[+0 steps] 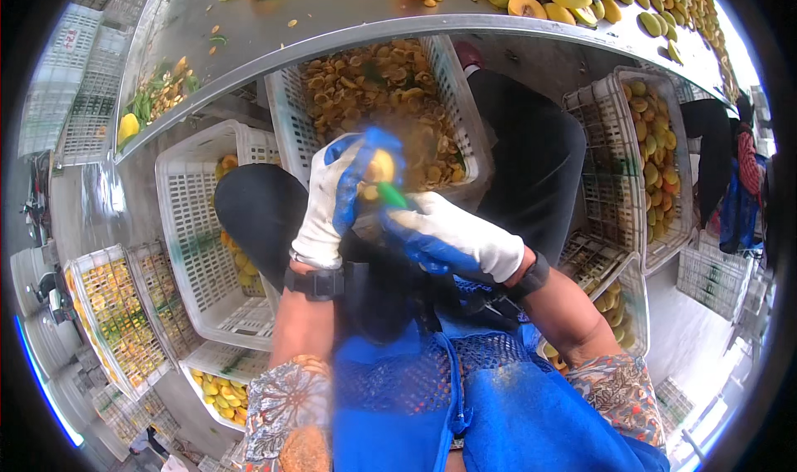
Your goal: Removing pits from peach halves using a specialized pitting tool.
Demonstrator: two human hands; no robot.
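Note:
My left hand, in a white knit glove with a blue coated palm, holds a yellow fruit, blurred and seemingly cut open. From the right, my right hand, gloved alike, is closed around a tool with a green handle; its working end is blurred against the fruit. Both hands are close together above my lap. Just beyond them, a white plastic crate on the floor holds a heap of brownish fruit pieces.
A metal-edged table with whole and halved yellow fruit runs across the top. An empty-looking white crate leans by my left knee. Crates of fruit stand at right, and more crates at left. Another person's leg shows far right.

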